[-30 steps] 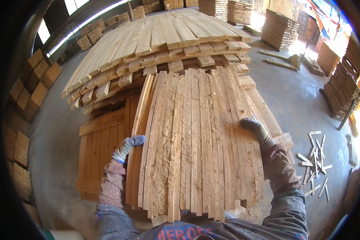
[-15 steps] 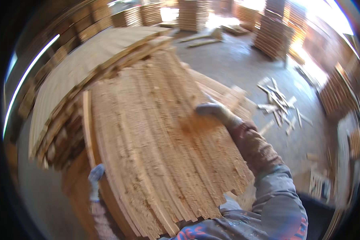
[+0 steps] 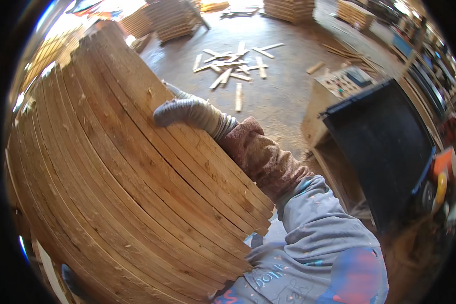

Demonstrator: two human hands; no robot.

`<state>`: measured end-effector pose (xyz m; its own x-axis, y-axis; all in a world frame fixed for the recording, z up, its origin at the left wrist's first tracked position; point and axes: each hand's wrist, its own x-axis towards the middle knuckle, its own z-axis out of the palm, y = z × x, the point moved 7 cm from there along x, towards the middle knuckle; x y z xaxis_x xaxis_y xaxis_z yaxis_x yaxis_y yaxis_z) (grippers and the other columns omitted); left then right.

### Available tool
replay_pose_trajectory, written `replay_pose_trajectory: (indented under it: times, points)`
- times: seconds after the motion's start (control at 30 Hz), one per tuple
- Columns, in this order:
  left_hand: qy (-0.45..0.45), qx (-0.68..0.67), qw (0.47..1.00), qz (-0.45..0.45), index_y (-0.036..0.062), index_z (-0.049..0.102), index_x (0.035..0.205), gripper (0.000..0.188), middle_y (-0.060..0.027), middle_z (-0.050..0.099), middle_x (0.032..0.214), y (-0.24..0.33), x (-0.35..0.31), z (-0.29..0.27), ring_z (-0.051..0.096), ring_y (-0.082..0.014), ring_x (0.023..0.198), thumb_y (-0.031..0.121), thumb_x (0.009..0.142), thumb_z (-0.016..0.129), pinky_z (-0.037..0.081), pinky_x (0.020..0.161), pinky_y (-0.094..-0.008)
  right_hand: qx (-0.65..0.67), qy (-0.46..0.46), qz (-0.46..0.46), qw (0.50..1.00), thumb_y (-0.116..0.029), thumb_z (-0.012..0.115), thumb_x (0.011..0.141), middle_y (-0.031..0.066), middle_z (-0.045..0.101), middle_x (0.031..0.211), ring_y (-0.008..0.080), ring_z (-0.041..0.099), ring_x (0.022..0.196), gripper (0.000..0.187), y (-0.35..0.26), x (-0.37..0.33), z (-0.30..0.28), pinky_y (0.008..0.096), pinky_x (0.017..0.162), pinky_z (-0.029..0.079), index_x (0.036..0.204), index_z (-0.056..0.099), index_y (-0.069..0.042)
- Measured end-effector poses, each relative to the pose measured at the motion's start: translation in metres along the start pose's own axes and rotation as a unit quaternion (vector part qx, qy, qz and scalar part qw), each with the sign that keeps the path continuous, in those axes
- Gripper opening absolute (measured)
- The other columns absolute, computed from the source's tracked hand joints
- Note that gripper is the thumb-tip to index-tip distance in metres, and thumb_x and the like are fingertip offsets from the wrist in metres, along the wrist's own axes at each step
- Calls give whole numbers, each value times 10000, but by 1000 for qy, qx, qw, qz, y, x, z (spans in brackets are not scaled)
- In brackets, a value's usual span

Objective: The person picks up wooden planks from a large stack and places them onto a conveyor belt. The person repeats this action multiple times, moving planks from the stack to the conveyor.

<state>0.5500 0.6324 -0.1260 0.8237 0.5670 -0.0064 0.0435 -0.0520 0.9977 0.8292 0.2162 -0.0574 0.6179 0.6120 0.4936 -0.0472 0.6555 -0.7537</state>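
A wide bundle of long wooden boards (image 3: 121,167), set side by side, fills the left half of the view and leans against my front. My right hand (image 3: 185,112), in a grey glove, grips its right edge, with the thumb lying over the top face. Low at the left edge of the bundle is my gloved left hand (image 3: 72,279); only a dark part of it shows, and the boards hide most of its fingers. Small chips of wood cling to the board faces.
Loose wood offcuts (image 3: 230,63) are scattered on the concrete floor ahead. To the right stand a control box (image 3: 334,86) with buttons and a large black panel (image 3: 382,152). Stacks of timber (image 3: 172,20) rise at the back. Orange and yellow gear (image 3: 443,175) sits far right.
My view has swung right, and the bundle has come along, now further left in view. Its top face has changed from rough and dusty to smoother. The large board pile has left view.
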Motion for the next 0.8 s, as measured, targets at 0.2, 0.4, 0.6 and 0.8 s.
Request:
replay_pose_trajectory:
  times: [0.2, 0.4, 0.6, 0.8]
  points:
    - [-228, -82, 969, 40, -3, 693, 1202, 363, -112, 720, 1157, 2, -6, 185, 674, -197, 1092, 259, 952, 680, 543, 984, -351, -40, 226, -69, 971, -123, 584, 1007, 121, 708, 1131, 193, 689, 1022, 347, -89, -203, -34, 326, 926, 567, 1322, 567, 23]
    - [-456, -83, 886, 25, 12, 708, 1177, 350, -107, 723, 1135, 10, -148, 498, 673, -198, 1082, 257, 927, 712, 542, 980, -361, -130, 600, -165, 772, -208, 586, 1009, 100, 676, 1168, 191, 652, 1008, 314, -167, -596, -124, 341, 894, 546, 1253, 645, -19]
    - [-630, -48, 762, -139, 35, 729, 1144, 303, -117, 726, 1132, -38, -339, 866, 677, -202, 1081, 242, 924, 720, 537, 996, -361, -147, 706, -244, 648, -337, 729, 896, 136, 673, 1213, 246, 673, 1061, 527, -249, -909, -209, 401, 917, 582, 1303, 612, -24]
    - [-853, -32, 510, -107, 43, 506, 1463, 770, -150, 589, 1428, -139, -345, 1086, 530, -223, 1357, 512, 899, 741, 430, 1150, -372, -194, 825, -254, 466, -304, 764, 897, 113, 710, 1121, 236, 699, 1032, 484, -228, -1049, -196, 390, 975, 582, 1233, 628, 16]
